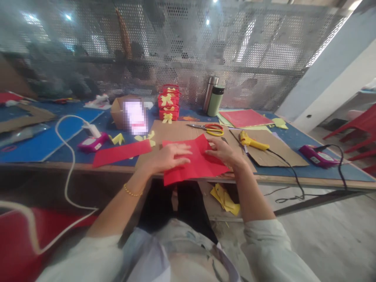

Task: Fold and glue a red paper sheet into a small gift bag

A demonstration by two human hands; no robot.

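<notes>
Leftmost on the bench, a purple box with a white plug carries a pale label too small to read; a red strip lies beside it. The phone behind has a pixelated screen, so no writing can be made out. Next, the left hand lies palm down, fingers spread, on the creased red sheet, whose near edge overhangs the bench. For clean folds, I'd bring that edge fully onto the cardboard, match corners, and press outward from the middle with light, even pressure; thin paper probably wrinkles if dragged. The right hand has bent, parted fingers at the sheet's right side; whether they pinch it, I cannot tell. Farther right come a yellow glue gun and another purple box, its label equally illegible.
</notes>
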